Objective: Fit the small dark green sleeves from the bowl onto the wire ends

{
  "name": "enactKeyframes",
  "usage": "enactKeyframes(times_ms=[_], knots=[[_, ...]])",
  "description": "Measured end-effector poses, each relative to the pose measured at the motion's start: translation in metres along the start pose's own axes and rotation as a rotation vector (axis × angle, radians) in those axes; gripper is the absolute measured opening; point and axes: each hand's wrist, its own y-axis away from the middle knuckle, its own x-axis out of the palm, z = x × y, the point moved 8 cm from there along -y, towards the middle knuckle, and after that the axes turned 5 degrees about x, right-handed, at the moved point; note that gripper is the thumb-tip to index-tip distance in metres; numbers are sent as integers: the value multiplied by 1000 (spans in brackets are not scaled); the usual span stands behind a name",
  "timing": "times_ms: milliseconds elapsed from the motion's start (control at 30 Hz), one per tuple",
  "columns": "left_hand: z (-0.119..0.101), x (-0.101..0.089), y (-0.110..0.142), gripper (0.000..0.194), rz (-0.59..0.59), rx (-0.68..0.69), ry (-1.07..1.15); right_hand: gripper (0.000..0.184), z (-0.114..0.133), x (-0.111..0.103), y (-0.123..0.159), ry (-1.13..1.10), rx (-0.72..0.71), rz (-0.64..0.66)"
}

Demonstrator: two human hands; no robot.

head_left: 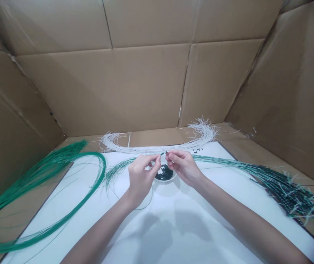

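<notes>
My left hand [141, 176] is closed in a pinch, thumb against forefinger, on a thin green thread [151, 198] that loops down beneath it onto the table. Facing it, my right hand [183, 165] pinches at a small dark bead [166, 151] by its fingertips. Other tiny dark beads [162, 153] show between the two hands; whether they sit on the thread I cannot tell. Under both hands stands a white bowl [170, 180] holding a heap of dark beads [165, 172], partly hidden by the fingers.
A bundle of white threads [151, 150] curves along the back of the white table [200, 223]. Green threads [91, 190] loop at the left. Beaded green strands [285, 190] lie at the right. Loose beads [198, 150] rest behind my right hand. Cardboard walls [146, 88] surround the table.
</notes>
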Motion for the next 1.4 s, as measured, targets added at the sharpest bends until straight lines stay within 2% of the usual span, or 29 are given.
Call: enactKeyframes(times_ms=[333,500,767,900,1100,1400], knots=[[15,3,2,12,19,-242,153,9,16,1,1,317,-170,-20],[20,8,3,18,92,-403,218,8,37,3,7,467,-310,-54],[25,24,7,20,216,-533,472,13,51,11,13,631,-420,53],[26,28,9,21,252,-549,531,11,51,12,12,633,-419,91],[21,21,5,22,226,-505,414,5,49,7,11,549,-384,26],[16,17,2,20,205,-449,343,8,49,5,10,510,-363,40]])
